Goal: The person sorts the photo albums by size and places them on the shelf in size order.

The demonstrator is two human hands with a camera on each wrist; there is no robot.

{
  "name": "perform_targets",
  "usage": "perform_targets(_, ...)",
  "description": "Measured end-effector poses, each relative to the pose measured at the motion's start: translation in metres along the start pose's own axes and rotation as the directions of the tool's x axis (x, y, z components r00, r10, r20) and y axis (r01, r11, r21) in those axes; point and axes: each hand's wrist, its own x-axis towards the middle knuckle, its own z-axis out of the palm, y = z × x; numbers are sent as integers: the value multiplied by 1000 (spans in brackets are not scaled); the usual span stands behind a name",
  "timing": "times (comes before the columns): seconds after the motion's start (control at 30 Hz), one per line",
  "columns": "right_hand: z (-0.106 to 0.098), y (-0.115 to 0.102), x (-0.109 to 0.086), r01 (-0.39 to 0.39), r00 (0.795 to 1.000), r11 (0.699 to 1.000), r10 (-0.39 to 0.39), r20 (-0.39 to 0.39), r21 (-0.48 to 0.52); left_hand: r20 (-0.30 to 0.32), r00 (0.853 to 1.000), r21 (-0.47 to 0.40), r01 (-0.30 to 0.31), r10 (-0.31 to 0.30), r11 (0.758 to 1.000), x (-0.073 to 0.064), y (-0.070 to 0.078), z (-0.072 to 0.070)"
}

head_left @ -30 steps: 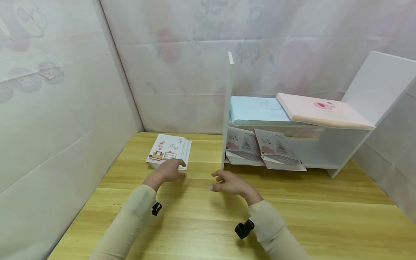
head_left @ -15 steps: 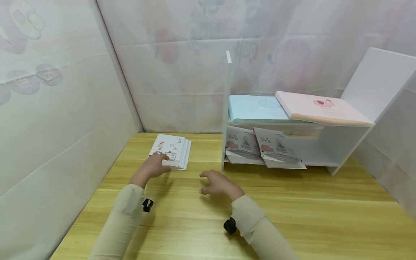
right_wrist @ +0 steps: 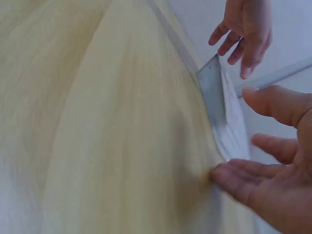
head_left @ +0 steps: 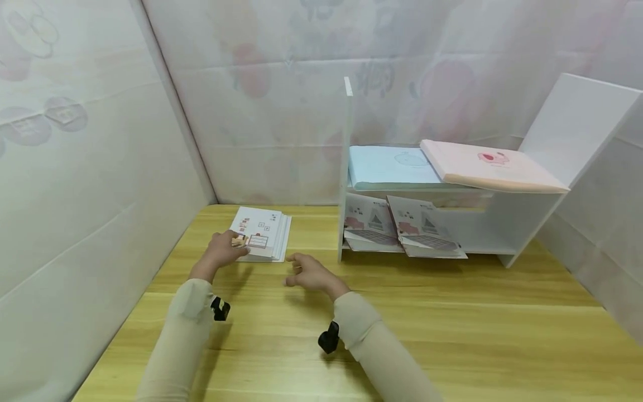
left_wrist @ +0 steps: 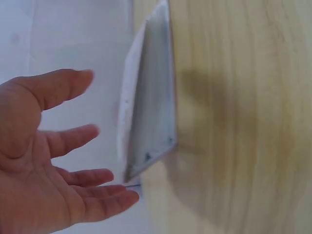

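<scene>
A stack of white booklets (head_left: pixel 261 223) with small printed drawings lies on the wooden table at the left in the head view. My left hand (head_left: pixel 221 251) is at its near left corner, fingers spread; the left wrist view has the stack's edge (left_wrist: pixel 151 97) just beyond the fingertips. My right hand (head_left: pixel 311 273) hovers off the near right corner, fingers relaxed and apart, holding nothing. In the right wrist view the stack (right_wrist: pixel 217 97) appears between the two hands, with the left hand (right_wrist: pixel 246 34) at its far end.
Right of the stack stands a white shelf (head_left: pixel 343 167) with tall side panels. A blue book (head_left: pixel 387 167) and a pink book (head_left: pixel 492 167) lie on its upper level; printed booklets (head_left: pixel 424 226) lean out below. Pale curtains (head_left: pixel 271 128) enclose the table (head_left: pixel 452 335).
Both hands have moved left in the head view. The left hand has shifted to the stack's near left corner, and the right hand has come from the shelf towards its right side.
</scene>
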Motion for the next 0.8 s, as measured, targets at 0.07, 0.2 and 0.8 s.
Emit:
perform_targets(0.07,4,3,5,-6,999,998,8,-31,65,-6,999,-59,42,-42,997,4,-2,2)
perform_targets(0.2,10,7,11,-38,995,971,59,-81,235,-48,989,-171,130,-140,977,9,-4,4)
perform_targets(0.8,25,8,24,-3,983,632,145,-114,775,-61,950,-402,256,-305,879,11,-19,3)
